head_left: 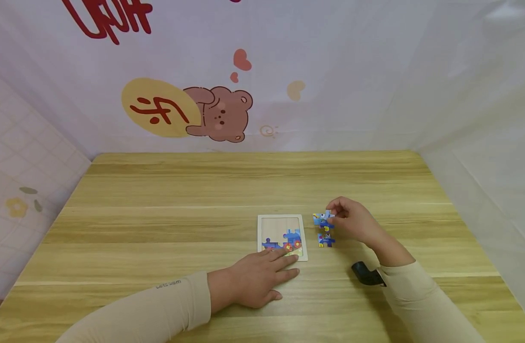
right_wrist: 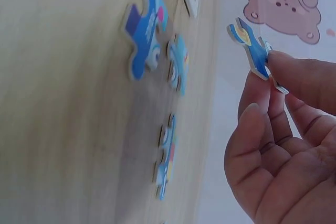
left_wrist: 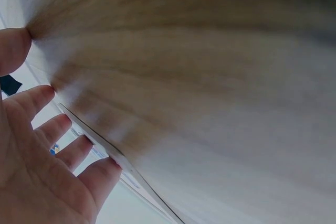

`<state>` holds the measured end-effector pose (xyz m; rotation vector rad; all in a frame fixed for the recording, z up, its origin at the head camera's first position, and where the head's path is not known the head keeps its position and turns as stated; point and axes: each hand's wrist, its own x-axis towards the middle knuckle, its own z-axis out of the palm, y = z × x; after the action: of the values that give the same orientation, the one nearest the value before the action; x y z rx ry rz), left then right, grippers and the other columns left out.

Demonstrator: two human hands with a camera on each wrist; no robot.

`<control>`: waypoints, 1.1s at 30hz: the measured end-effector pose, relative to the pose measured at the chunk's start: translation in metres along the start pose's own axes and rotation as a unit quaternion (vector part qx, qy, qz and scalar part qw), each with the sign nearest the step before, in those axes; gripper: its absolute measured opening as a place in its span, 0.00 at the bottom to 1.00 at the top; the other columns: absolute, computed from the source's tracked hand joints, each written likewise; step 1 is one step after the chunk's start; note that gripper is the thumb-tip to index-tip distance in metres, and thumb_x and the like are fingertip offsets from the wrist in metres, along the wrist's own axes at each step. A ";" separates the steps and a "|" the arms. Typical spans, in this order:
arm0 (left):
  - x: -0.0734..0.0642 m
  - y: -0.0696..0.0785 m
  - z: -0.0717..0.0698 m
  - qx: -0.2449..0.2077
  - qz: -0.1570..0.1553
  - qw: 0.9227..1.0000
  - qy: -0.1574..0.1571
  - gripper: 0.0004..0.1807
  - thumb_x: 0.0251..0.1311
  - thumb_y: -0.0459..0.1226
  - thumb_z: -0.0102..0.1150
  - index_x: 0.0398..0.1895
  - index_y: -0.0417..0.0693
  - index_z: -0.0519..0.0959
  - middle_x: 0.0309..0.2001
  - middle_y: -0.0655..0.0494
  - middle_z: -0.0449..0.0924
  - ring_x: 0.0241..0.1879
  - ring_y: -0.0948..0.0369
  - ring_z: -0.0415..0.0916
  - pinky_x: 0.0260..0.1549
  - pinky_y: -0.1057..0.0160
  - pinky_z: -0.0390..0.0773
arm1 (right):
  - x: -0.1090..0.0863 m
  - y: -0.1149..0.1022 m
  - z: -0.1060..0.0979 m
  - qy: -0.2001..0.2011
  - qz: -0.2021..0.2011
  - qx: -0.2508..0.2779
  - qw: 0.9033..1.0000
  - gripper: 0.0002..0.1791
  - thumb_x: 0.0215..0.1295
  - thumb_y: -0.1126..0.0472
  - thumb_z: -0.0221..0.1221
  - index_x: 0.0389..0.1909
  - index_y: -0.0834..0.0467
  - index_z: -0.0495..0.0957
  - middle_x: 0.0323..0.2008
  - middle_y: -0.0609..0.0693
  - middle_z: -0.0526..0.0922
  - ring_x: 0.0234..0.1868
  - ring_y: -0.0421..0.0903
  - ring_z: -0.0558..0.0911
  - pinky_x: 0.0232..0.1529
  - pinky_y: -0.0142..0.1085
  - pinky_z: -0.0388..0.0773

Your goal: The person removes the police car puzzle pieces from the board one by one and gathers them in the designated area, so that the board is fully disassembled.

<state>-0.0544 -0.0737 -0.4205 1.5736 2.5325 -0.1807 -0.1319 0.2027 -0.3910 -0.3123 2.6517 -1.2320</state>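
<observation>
White cloth [head_left: 352, 71] hangs behind and at the sides of the table, creased here and there, and it takes up most of what I see of the room. In front of it spreads a broad tabletop of yellowish, streaked wood grain [head_left: 181, 188]. Two long beige sleeves [head_left: 155, 309] reach in over it from the near side, the left one with small dark lettering near its cuff. On the cloth beyond, a printed brown cartoon bear [head_left: 228, 116] leans against a yellow oval bearing a red character, with hearts above. The person's left hand [head_left: 262, 278] lies palm down with its fingers spread, some fingertips on the near edge of a shallow square puzzle tray with a pale rim [head_left: 274, 227], the thumb resting on the wood. The right hand [head_left: 354, 221] is up off the table to the right of that tray, thumb and fingers pinching a small blue jigsaw piece with a yellow patch [right_wrist: 255, 53], raised just above other pieces. A curved black device [head_left: 365, 274] juts out beside the right cuff. Inside the tray, joined blue pieces with red wheels [head_left: 293, 236] sit in the lower part, partly hidden by the left fingers, while the upper part shows bare board. Smallest of all are the loose pieces: a blue one with notched edges [head_left: 327, 241] lies just beside the tray's right rim, and more lie close by, under the right hand.
</observation>
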 end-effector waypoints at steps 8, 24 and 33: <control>0.000 0.000 0.000 0.002 -0.001 1.000 0.000 0.32 0.69 0.56 0.44 0.74 0.61 0.59 0.75 0.57 0.53 0.73 0.55 0.51 0.67 0.59 0.60 | -0.008 0.011 -0.009 -0.003 0.008 0.012 1.000 0.12 0.62 0.69 0.61 0.46 0.69 0.76 0.37 0.56 0.78 0.37 0.47 0.76 0.35 0.29 0.74; 0.000 0.001 0.001 0.003 -0.002 1.000 0.005 0.32 0.68 0.56 0.45 0.74 0.61 0.60 0.75 0.57 0.53 0.73 0.56 0.51 0.67 0.59 0.60 | -0.020 0.036 -0.017 -0.048 0.049 -0.009 0.998 0.12 0.62 0.68 0.61 0.45 0.70 0.75 0.35 0.54 0.77 0.36 0.45 0.74 0.33 0.30 0.73; 0.001 0.001 0.002 0.004 -0.004 1.000 0.005 0.32 0.68 0.56 0.46 0.74 0.61 0.60 0.75 0.58 0.54 0.73 0.56 0.51 0.67 0.59 0.60 | -0.022 0.039 -0.016 -0.070 0.067 0.014 0.995 0.11 0.63 0.70 0.59 0.45 0.69 0.75 0.35 0.53 0.75 0.34 0.45 0.72 0.30 0.30 0.71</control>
<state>-0.0538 -0.0730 -0.4222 1.5714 2.5494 -0.1840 -0.1197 0.2450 -0.4086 -0.2042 2.4908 -1.1597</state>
